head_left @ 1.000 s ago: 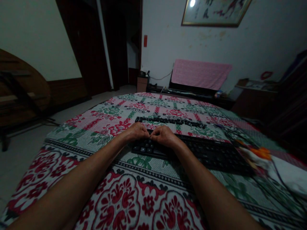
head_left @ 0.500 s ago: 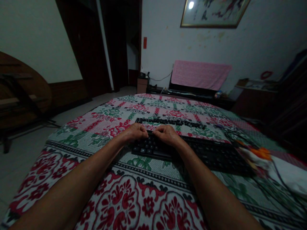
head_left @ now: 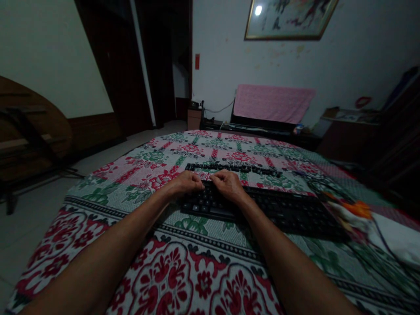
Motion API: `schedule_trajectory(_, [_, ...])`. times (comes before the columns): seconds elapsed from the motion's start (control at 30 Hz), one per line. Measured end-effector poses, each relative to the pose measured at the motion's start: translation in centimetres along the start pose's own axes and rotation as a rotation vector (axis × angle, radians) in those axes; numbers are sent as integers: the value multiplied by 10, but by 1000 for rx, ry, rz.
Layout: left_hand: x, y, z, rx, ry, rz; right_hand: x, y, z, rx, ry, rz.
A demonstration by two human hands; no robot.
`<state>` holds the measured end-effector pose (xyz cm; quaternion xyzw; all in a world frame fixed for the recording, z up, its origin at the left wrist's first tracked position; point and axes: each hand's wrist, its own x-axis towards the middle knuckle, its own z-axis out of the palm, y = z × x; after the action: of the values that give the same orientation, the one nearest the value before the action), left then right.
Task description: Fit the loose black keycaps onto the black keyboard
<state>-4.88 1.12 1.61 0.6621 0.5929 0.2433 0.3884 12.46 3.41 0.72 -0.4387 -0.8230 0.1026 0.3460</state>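
Keyboard on cloth, hands at its left part

My left hand and right hand have curled fingers; whether they grip something, I cannot tell from here. I judge it is fine work on keys; the next move calls for light fingertips. I can read no writing.

Surface: red, green and white floral woven cloth | centre to right: long black plastic keyboard | just beyond, far side: row of small black key-like pieces | right: dark cables, orange-and-white bundle
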Motion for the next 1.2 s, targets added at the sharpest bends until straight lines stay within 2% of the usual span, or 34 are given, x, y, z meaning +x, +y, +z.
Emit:
schedule_trajectory(0.13, [-3,6,-2,77,15,-12,0,3,2,-14,-22,-36])
schedule_trajectory(0.2, [-4,7,-9,-3,45,-27,0,4,2,-29,-22,-47])
schedule_trajectory(0.3, [0,-1,-26,-2,309,20,0,4,1,-69,-26,-34])
schedule_trajectory(0.37, [5,-9,-35,125,463,37,0,4,1,-86,-25,-32])
schedule_trajectory(0.4, [9,-13,-37,190,488,39,0,4,1,-90,-20,-35])
schedule_trajectory(0.53, [27,-22,-33,423,500,16,-1,3,2,-106,-17,-42])
schedule_trajectory(0.67, [42,-14,-25,572,521,-84,-2,1,0,-148,-38,-24])
schedule_trajectory(0.9, [52,-3,-28,791,378,-139,-2,2,1,-136,-39,-11])
schedule_trajectory(1.07, [55,-4,-26,907,355,-105,-2,2,0,-150,-47,-24])
schedule_trajectory(1.2, [51,-2,-27,887,378,-73,-1,1,0,-138,-55,-13])
